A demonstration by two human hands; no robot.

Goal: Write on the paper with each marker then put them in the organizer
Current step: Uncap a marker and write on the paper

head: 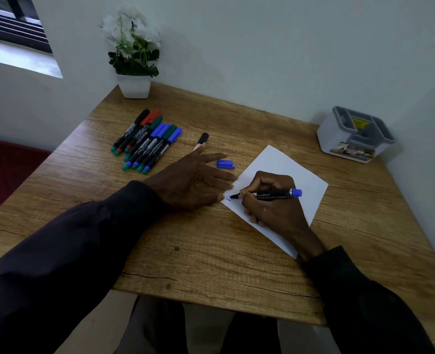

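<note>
Right grip (272, 209) holding marker (280, 194), tip on paper (282, 162)

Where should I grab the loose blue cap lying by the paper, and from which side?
Pinch the blue cap across its short width, mid-body, coming from above. It lies on its side on the table, long axis roughly left to right, so both long flanks are free. The left hand rests open just beside it; the right hand grips the blue marker.
</note>
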